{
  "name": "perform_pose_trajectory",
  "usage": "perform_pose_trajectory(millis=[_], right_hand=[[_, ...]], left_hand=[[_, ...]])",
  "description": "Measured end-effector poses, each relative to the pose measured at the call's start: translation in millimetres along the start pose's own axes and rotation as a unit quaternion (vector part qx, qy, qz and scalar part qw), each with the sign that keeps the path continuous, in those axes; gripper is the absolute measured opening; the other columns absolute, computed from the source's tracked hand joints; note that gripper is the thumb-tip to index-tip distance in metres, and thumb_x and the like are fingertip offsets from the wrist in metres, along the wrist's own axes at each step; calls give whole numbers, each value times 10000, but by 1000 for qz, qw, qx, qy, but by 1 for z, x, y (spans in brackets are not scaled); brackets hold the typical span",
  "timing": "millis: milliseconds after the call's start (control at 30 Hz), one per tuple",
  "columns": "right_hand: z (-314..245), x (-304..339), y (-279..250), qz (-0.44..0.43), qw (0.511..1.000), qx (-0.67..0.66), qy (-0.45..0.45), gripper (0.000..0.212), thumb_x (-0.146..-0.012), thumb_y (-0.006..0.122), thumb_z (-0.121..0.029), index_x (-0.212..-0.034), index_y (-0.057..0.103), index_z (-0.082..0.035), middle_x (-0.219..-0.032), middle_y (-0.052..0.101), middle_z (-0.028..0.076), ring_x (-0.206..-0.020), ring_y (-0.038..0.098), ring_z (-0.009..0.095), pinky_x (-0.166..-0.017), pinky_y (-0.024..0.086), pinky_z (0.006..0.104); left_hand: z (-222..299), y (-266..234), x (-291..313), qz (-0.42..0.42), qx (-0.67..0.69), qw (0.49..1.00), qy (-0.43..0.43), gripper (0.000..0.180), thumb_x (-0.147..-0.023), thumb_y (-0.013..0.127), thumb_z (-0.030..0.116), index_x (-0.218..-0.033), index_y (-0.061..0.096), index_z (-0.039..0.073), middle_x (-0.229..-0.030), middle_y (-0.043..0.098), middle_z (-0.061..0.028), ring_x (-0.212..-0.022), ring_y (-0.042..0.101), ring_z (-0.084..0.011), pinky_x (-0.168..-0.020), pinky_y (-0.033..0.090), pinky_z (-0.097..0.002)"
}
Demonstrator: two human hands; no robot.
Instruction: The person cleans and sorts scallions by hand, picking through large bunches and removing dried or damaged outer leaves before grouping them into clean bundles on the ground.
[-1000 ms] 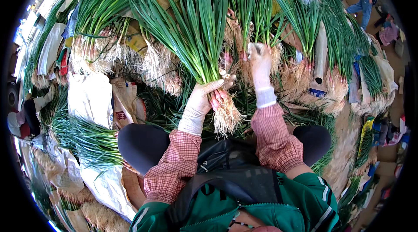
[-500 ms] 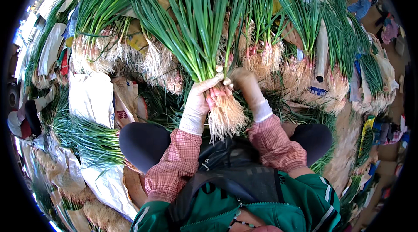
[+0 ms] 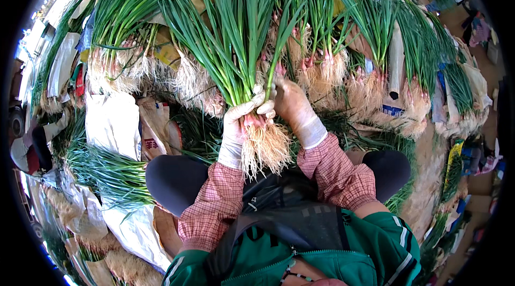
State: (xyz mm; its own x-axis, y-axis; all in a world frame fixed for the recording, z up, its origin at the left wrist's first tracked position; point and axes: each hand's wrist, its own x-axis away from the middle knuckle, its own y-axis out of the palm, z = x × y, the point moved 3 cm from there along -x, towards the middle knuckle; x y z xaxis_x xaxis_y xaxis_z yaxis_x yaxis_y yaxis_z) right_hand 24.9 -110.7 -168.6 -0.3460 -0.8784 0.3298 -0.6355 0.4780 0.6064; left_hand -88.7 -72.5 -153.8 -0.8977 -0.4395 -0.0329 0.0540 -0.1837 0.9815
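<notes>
My left hand (image 3: 242,117), in a pale glove, is closed round a thick bunch of green garlic (image 3: 236,66) just above the pinkish stem bases. The long leaves fan away from me, and the pale roots (image 3: 266,149) hang toward my lap. Close against that fist, my right hand (image 3: 289,104), also gloved, has its fingers bent in at a separate green garlic stalk (image 3: 272,74) on the bunch's right side. It appears to pinch this stalk, though its fingertips are partly hidden. Checked sleeves cover both forearms.
More green garlic (image 3: 126,23) lies in a long row ahead, roots toward me. Another pile (image 3: 110,173) is at my left knee, beside white sacks (image 3: 112,122). My bent knees (image 3: 177,181) flank my arms. A co-worker (image 3: 33,149) sits at the far left.
Both hands and the bunch have shifted slightly left and toward me. My right hand, blurred before, has come in against the bunch, and a single stalk now stands apart on its right side.
</notes>
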Motion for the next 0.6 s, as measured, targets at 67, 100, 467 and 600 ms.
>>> perform_pose_trajectory(millis=[67,100,467,600], right_hand=[[-12,6,16,42,986,163,-5,280,-977,366,-154,-1056,569,23,-922,630,116,-703,614,187,-652,527,288],[-17,13,32,-12,992,122,20,300,-961,362,-187,-1026,582,7,-840,635,84,-613,594,167,-554,504,274],[-102,-26,-43,280,703,625,-192,190,-893,593,-173,-1043,629,-63,-877,659,106,-741,652,221,-652,544,348],[-100,-17,-36,235,817,523,-71,162,-890,605,-178,-994,638,-59,-800,647,84,-682,626,201,-647,528,349]], left_hand=[[3,1,6,-11,-8,1000,8,383,-752,651,127,-1065,435,80,-803,433,22,-709,409,-104,-656,398,-277],[1,7,5,-16,-12,1000,2,378,-753,657,136,-1047,423,95,-785,417,29,-698,401,-101,-627,403,-271],[6,-26,-1,59,-134,988,52,643,-827,590,188,-1351,351,-97,-1212,538,-263,-893,623,-266,-710,560,-318],[-5,-25,-6,92,-137,986,-17,510,-772,657,96,-1217,493,-92,-1109,604,-241,-845,668,-280,-640,575,-304]])
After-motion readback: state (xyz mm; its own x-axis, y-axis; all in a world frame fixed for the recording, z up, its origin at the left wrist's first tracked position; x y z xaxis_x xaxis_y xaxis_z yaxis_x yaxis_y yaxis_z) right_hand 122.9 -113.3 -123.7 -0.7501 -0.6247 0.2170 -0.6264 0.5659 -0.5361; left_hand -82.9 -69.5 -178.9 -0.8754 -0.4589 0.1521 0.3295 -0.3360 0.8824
